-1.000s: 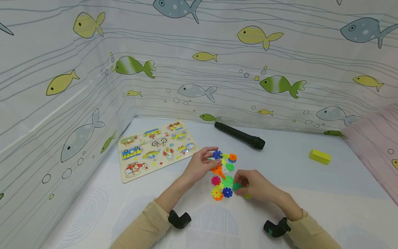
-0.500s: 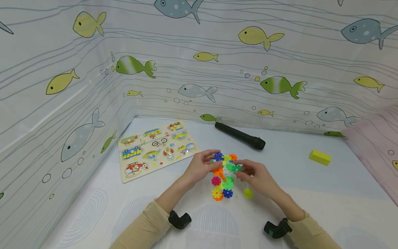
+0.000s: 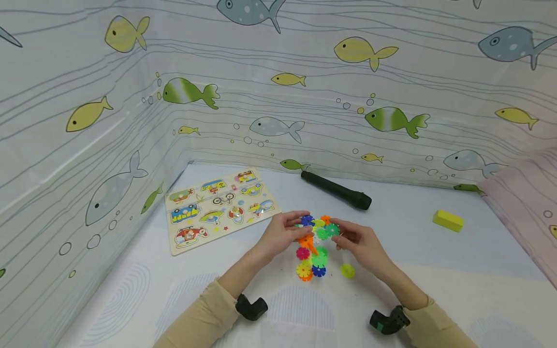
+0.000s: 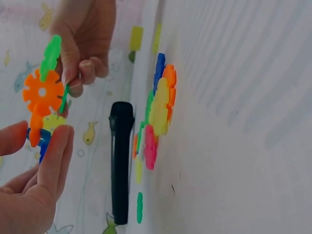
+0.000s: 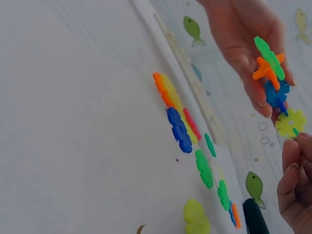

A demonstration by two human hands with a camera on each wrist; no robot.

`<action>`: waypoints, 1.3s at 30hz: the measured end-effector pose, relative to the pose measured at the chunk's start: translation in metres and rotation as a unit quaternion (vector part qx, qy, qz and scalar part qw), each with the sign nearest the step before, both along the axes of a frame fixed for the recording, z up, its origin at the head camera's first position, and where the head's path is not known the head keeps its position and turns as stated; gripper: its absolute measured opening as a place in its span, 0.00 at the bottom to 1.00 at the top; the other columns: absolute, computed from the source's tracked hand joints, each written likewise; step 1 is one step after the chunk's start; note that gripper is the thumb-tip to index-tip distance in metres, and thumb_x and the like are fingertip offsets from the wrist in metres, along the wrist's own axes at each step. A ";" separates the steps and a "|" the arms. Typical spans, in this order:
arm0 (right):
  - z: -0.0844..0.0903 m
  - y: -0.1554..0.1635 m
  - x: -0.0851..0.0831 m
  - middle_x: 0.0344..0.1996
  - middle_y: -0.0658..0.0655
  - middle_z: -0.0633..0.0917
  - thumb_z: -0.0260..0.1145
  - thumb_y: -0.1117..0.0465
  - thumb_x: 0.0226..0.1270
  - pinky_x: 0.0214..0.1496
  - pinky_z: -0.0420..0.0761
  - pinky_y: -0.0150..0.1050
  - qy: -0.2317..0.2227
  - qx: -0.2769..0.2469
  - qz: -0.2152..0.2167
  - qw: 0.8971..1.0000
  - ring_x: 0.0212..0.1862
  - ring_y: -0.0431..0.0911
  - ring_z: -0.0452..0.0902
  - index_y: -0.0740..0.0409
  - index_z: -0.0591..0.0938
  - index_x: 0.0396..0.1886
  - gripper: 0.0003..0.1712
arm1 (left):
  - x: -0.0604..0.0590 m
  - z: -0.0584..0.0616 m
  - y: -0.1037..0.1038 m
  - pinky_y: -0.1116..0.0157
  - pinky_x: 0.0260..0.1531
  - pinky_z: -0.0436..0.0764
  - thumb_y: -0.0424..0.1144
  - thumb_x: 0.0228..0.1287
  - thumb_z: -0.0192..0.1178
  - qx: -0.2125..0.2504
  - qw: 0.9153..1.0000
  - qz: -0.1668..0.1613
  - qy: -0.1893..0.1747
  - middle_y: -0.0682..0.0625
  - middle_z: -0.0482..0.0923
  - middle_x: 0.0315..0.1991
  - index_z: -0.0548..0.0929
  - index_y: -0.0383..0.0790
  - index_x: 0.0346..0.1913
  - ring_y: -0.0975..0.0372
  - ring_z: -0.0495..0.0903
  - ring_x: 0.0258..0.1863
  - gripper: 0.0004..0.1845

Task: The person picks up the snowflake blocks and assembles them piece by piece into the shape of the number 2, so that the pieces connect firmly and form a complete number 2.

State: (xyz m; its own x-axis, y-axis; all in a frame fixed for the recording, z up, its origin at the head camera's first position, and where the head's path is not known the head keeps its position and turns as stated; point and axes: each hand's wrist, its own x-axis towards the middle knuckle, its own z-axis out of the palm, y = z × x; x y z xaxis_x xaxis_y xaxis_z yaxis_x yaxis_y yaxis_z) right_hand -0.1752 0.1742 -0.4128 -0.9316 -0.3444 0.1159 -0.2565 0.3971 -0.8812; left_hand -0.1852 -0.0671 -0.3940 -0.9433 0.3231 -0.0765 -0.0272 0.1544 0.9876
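My left hand (image 3: 299, 224) holds up a small cluster of joined snowflake discs (image 3: 311, 224): blue, yellow and orange pieces. In the right wrist view the cluster (image 5: 269, 73) sits between the left hand's thumb and fingers. My right hand (image 3: 342, 235) pinches a dark green disc (image 3: 332, 229) and holds it against the cluster's right side. The left wrist view shows this disc edge-on (image 4: 64, 97) beside the orange disc (image 4: 42, 92). Below the hands, several loose discs (image 3: 311, 263) lie on the white table, with a lime disc (image 3: 346, 270) apart to their right.
A wooden vehicle puzzle board (image 3: 219, 208) lies to the left. A black cylinder (image 3: 337, 191) lies behind the hands and a yellow block (image 3: 447, 219) at the right. Fish-patterned curtains (image 3: 278, 96) wall the table's left and back; pink cloth (image 3: 522, 203) borders the right.
My right hand rose from the table with the green disc and brought it up to the cluster in my left hand. The lime disc it covered now shows.
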 end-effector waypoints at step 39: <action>-0.001 -0.002 0.000 0.41 0.66 0.87 0.66 0.58 0.71 0.49 0.84 0.31 -0.055 -0.073 -0.018 0.996 0.41 0.47 0.88 0.59 0.77 0.66 0.25 | 0.000 -0.003 -0.001 0.65 0.47 0.85 0.38 0.70 0.62 0.011 0.999 -0.031 0.019 0.40 0.80 0.59 0.74 0.43 0.69 0.56 0.87 0.49 0.26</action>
